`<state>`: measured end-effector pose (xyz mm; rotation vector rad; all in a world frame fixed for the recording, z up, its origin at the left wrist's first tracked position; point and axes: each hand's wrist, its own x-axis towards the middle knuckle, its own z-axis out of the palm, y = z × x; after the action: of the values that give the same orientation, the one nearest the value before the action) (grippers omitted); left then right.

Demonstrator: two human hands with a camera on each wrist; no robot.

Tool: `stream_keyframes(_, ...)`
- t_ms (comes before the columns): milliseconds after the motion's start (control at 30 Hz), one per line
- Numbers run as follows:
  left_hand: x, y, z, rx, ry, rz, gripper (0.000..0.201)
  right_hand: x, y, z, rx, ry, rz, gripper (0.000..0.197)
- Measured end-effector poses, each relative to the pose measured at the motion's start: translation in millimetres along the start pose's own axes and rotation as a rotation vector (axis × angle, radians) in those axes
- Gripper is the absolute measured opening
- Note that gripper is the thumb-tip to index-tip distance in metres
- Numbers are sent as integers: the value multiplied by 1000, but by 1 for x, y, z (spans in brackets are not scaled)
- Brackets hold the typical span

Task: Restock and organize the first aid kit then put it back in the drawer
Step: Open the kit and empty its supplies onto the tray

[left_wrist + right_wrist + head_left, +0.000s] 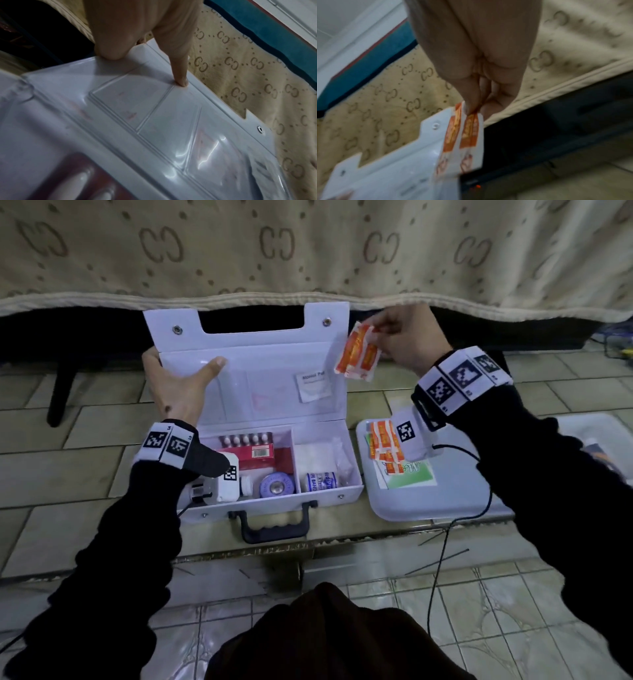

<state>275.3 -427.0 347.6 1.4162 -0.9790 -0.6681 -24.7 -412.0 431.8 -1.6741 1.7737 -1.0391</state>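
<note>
The white first aid kit [329, 498] lies open on the tiled floor, its lid [274, 364] upright with clear pockets. My left hand [183, 368] grips the lid's left edge, the thumb [181, 79] pressing on the inner pocket sheet [154, 115]. At the lid's upper right corner my right hand [380, 328] pinches a bunch of orange-and-white plaster packets [359, 352] by their top, so they hang down [467, 135]. An alcohol pad [313, 386] sits in a lid pocket. The base holds a red vial box [255, 448], a tape roll [275, 486], a bandage roll [320, 481] and gauze [315, 453].
A white tray [428, 501] right of the kit carries more orange packets [382, 440] and a green-and-white packet [411, 474]. A beige bed cover [308, 251] hangs behind, with a dark gap under it. A clear bin [589, 433] stands far right. A black cable [445, 542] trails over the tiles.
</note>
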Motion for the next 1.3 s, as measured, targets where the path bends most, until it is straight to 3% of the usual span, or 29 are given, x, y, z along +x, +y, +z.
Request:
stream_keyframes(133,1,-2,1,7,-13,20,67,-20,45,-19,-313,-214,219,18)
stream_keyframes(233,2,-3,1,0,4,15,81,-32,72,-9,-424,-255,303,9)
stream_keyframes(433,2,-3,2,-9,24,29,81,-43,95,12,-429,-278,246,14)
stream_keyframes(633,3,-2,2,-13,15,47,66,-45,108,24,-503,-270,236,18)
stream_keyframes(733,2,-1,2,-17,9,44,64,-38,89,23,-516,-88,46,27)
stream_keyframes(833,2,-3,2,-28,17,42,65,-29,46,34,-477,65,-348,36)
stream_keyframes(933,2,-3,3,-28,22,44,65,-27,22,66,-629,12,-611,60)
stream_keyframes(1033,2,-3,3,-38,26,33,67,-34,17,85,-807,-88,-567,71)
stream_keyframes(1133,3,-3,2,-47,35,20,69,-42,16,87,-743,-87,-523,68)
stream_keyframes(1300,2,-2,3,-50,37,13,69,-38,22,88,-710,-96,-605,69)
